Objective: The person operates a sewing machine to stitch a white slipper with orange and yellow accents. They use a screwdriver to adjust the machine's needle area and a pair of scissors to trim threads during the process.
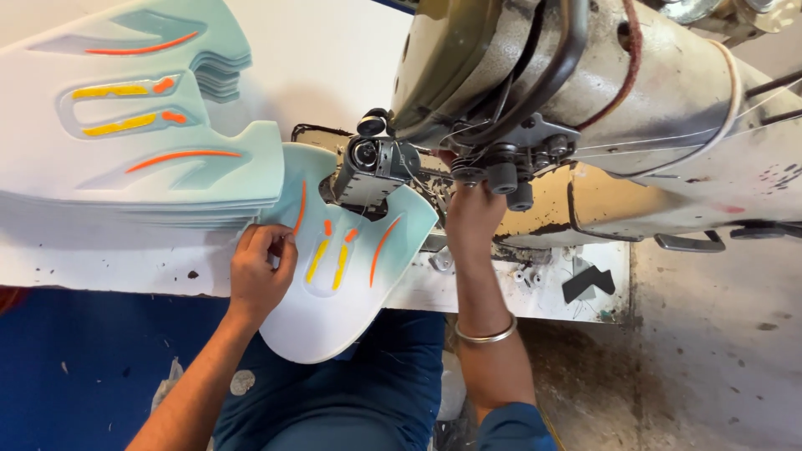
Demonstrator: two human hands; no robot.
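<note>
The left hand has its grip closed on the near left edge of a shoe panel, fingers pinching the rim. From that grip the panel spreads to the right and away, its long axis running from the rounded white end hanging off the surface toward the sewing machine, where its pale green end lies under the needle head. The right hand is farther along, at the panel's far right corner beneath the machine; whether its grip is closed cannot be told. The panel carries orange and yellow stripes. A stack of matching panels sits left of the grip.
</note>
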